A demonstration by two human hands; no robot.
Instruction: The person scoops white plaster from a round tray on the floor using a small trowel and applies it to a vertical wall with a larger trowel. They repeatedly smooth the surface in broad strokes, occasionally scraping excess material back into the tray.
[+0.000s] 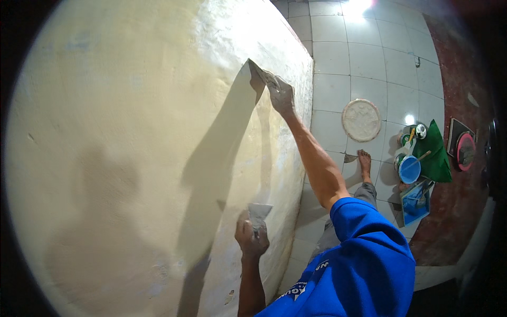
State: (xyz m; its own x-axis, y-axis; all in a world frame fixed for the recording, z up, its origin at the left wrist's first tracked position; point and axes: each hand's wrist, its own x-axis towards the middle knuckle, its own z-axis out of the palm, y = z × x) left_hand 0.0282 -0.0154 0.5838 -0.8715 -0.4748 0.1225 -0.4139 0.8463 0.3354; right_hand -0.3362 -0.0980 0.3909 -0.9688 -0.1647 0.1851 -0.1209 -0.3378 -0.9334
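My right hand (pixel 282 98) is raised on the yellowish wall (pixel 132 79), closed round a putty-smeared wide blade (pixel 259 74) whose edge meets the wall beside a patch of white coating (pixel 227 21). Lower down, my left hand (pixel 251 238) is closed on a smaller scraper (pixel 260 211), its flat grey blade pointing upward, close to the wall. Shadows of my body and the blade fall across the wall.
On the tiled floor (pixel 364 53) at right lie a round whitish lid (pixel 361 120), blue bucket (pixel 409 169), green cloth (pixel 433 153), blue tray (pixel 414 208), cans (pixel 420 132) and a pink basin (pixel 465 152). My bare foot (pixel 364 164) stands near the lid.
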